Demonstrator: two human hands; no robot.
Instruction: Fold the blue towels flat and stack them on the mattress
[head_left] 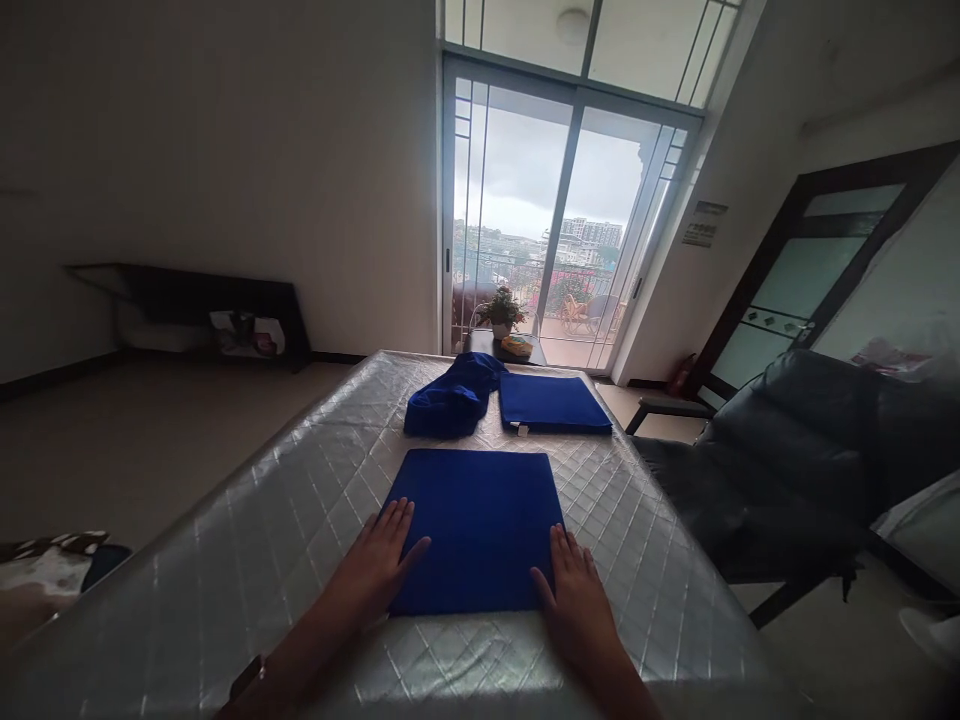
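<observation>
A flat blue square of folded cloth lies in front of me on the silver quilted surface. My left hand rests along its left edge, fingers stretched out and thumb lying on top. On the opposite edge sits my right hand, also flat, with its thumb at the near right corner. Neither hand grips anything. Beyond this piece, a second folded blue cloth with a small white tag lies at the right. Beside it is a crumpled blue cloth.
The silver quilted mattress or padded table has its far edge near a small stand with a potted plant. A dark armchair stands close on the right. Farther off are a sliding glass door and, at left, a low dark bench.
</observation>
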